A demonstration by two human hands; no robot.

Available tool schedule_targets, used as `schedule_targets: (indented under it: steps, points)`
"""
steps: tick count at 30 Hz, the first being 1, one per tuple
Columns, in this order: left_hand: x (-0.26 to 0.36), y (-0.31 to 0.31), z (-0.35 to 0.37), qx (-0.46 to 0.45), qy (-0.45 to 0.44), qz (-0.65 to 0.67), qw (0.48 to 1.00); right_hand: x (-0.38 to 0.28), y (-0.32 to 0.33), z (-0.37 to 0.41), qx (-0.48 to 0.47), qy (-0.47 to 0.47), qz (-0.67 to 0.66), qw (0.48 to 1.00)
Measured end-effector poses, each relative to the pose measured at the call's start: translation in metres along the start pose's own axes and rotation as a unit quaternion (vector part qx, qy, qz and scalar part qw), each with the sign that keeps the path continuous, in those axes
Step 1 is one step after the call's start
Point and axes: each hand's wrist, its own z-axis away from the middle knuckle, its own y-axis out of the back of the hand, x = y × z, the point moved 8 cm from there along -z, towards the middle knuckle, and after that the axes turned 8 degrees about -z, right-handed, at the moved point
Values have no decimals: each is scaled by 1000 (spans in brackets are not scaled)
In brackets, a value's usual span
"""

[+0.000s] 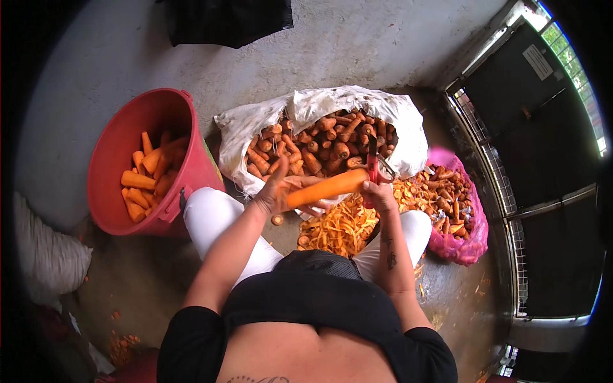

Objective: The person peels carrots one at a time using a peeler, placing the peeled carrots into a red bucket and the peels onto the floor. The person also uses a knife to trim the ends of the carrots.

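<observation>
A large peeled carrot (329, 189) lies slantwise between my hands, bright orange along its length. My left hand (276, 191) supports its near-left end, thumb raised and fingers reaching behind and under it. At the other end, my right hand (381, 196) is closed around a red-handled peeler (373, 167), whose metal blade shows above the fingers, close to the carrot's tip. Below the carrot, a heap of orange peelings (338, 230) lies between my knees. Just beyond my hands, unpeeled carrots (313, 143) fill an open white sack (357, 97).
On the left stands a red bucket (108, 159) with peeled carrots (140, 182) inside. A pink plastic bag (476, 239) of carrot ends and scraps sits on the right, near a dark metal gate (523, 102). A pale sack (48, 249) leans at the far left.
</observation>
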Motion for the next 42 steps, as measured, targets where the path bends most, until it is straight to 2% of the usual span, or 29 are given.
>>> schedule_targets:
  steps: [1,3,4,5,7,8,10,11,13,15,16,18,21,24,27,29,33,36,42]
  points:
    - [-5,-3,0,-22,37,-57,997,-9,-11,0,-29,-34,89,995]
    - [-13,-1,-6,54,120,-220,967,-20,-28,2,-88,-101,265,955]
    - [-19,6,-9,89,148,-323,930,-28,-55,5,-104,-92,309,941]
    - [-23,14,-10,124,174,-423,881,-8,-53,5,-104,-92,316,939]
    - [-7,27,-11,234,151,-636,720,5,-51,5,-45,-14,398,916]
    - [3,31,-9,281,136,-724,615,18,-37,7,35,37,287,957]
    - [6,49,-8,329,63,-764,551,40,-9,21,166,19,184,969]
    - [6,57,-6,350,27,-780,517,50,5,35,227,-25,160,960]
    - [12,58,-3,366,34,-779,508,55,-6,51,240,-38,153,958]
    - [16,59,-4,365,50,-785,498,63,-18,58,198,7,157,967]
    - [17,57,-5,365,44,-792,487,73,-18,61,211,-17,105,972]
    - [17,55,-4,372,32,-803,464,82,-22,63,199,-17,136,970]
    - [12,57,-7,360,61,-815,450,84,-26,57,186,-28,196,962]
    - [10,52,-6,353,34,-846,398,84,-28,54,167,-30,224,960]
    - [1,60,-5,362,88,-836,402,96,-22,52,171,-2,239,956]
    - [-1,58,-4,368,79,-840,390,96,-24,51,164,22,245,955]
    - [2,54,-4,361,89,-851,371,90,-32,51,166,7,251,954]
    - [1,57,-8,354,89,-868,335,85,-35,51,168,6,250,953]
    - [3,46,-9,364,80,-865,337,94,-27,50,178,-5,245,953]
